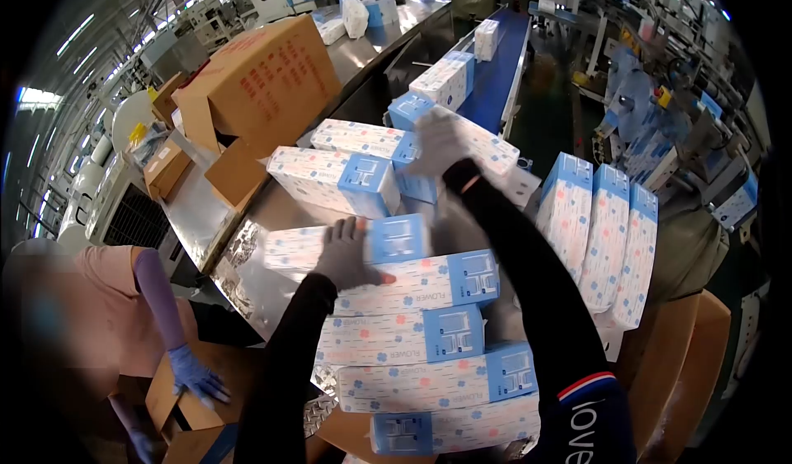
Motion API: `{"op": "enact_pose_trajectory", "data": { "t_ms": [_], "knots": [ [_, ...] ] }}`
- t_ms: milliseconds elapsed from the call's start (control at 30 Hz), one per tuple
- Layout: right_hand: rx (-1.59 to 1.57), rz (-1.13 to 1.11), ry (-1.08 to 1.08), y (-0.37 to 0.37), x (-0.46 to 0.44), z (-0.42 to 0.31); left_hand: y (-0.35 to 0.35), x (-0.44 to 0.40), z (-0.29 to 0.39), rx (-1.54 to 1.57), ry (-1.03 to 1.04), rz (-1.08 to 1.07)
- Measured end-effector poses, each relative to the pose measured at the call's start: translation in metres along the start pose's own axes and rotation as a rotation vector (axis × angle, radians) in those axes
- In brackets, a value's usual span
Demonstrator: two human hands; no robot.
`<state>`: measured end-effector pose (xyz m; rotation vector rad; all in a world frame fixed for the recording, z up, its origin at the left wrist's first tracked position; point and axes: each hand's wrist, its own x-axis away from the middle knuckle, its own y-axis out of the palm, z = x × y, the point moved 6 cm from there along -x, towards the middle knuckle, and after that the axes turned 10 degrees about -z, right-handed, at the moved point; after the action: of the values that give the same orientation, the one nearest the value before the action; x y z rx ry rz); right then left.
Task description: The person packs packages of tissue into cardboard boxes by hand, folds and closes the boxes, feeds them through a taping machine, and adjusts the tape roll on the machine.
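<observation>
My left hand [345,254], in a grey glove, rests over a white and blue tissue pack [398,240], its fingers bent on the top and the thumb by the pack below. Several similar packs [388,338] lie in a stack of rows towards me. My right hand [437,142], gloved and blurred, reaches over a pack [483,144] at the end of the conveyor; its fingers are smeared by motion. Two more packs [330,178] lie side by side just left of it. Several packs [598,233] stand in a row right of my right arm.
A large carton [268,80] sits at the upper left. More packs [445,79] lie on the blue conveyor [503,60]. An open carton [672,373] is at the lower right. At the left, a co-worker's blue-gloved hand [196,377] touches another carton [165,394].
</observation>
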<state>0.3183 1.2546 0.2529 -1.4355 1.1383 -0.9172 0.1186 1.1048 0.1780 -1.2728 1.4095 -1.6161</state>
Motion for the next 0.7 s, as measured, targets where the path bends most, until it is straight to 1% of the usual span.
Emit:
{"op": "enact_pose_trajectory", "data": {
  "t_ms": [33, 67, 133, 167, 200, 233, 267, 300, 333, 367, 400, 433, 467, 500, 533, 567, 600, 667, 700],
  "knots": [
    [0.028, -0.142, 0.070, 0.035, -0.034, 0.067, -0.012, -0.002, -0.004, 0.070, -0.048, -0.073],
    [0.084, -0.199, 0.108, 0.042, -0.018, 0.093, -0.018, -0.001, -0.008, 0.149, -0.101, -0.157],
    [0.212, -0.321, 0.183, 0.031, 0.019, 0.115, -0.006, 0.001, -0.010, 0.149, -0.108, -0.082],
    [0.180, -0.299, 0.178, 0.028, 0.025, 0.104, 0.000, -0.002, -0.013, 0.149, -0.116, -0.103],
    [0.142, -0.286, 0.172, 0.033, 0.033, 0.086, 0.009, -0.005, -0.020, 0.177, -0.100, -0.073],
    [0.100, -0.287, 0.181, 0.041, 0.047, 0.072, 0.004, -0.005, -0.021, 0.219, -0.083, -0.142],
    [0.058, -0.346, 0.169, 0.045, 0.050, 0.061, -0.004, -0.005, -0.025, 0.245, -0.059, -0.203],
    [-0.018, -0.264, 0.181, 0.065, 0.047, 0.052, 0.000, -0.004, -0.034, 0.295, -0.018, -0.202],
    [-0.141, -0.126, 0.132, 0.086, 0.039, 0.040, 0.002, 0.000, -0.041, 0.344, 0.027, -0.202],
    [-0.176, -0.200, 0.145, 0.088, 0.042, 0.019, 0.001, 0.006, -0.046, 0.375, -0.010, -0.253],
    [-0.209, -0.275, 0.161, 0.090, 0.045, -0.002, 0.009, 0.009, -0.056, 0.254, 0.009, -0.176],
    [-0.159, -0.221, 0.155, 0.092, 0.046, -0.017, 0.026, 0.007, -0.082, 0.268, 0.077, -0.109],
    [-0.259, -0.326, 0.057, 0.089, 0.046, -0.023, 0.035, 0.007, -0.101, 0.288, 0.145, -0.044],
    [-0.370, -0.440, -0.031, 0.086, 0.048, -0.029, 0.040, 0.015, -0.104, 0.264, 0.056, -0.068],
    [-0.566, -0.784, -0.114, 0.063, 0.058, -0.033, 0.040, 0.025, -0.107, 0.234, -0.031, -0.091],
    [-0.733, -0.797, -0.176, 0.059, 0.049, -0.025, 0.034, 0.031, -0.107, 0.271, -0.004, -0.119],
    [-0.646, -0.738, -0.338, 0.038, 0.046, -0.023, 0.052, 0.026, -0.125, 0.277, 0.108, -0.046],
    [0.289, -0.203, -0.627, 0.017, 0.040, -0.020, 0.039, 0.033, -0.116, 0.237, 0.143, -0.092],
    [0.544, -0.309, -0.533, 0.042, 0.030, -0.016, 0.037, 0.035, -0.109, 0.227, 0.144, -0.116]
  ]
}}
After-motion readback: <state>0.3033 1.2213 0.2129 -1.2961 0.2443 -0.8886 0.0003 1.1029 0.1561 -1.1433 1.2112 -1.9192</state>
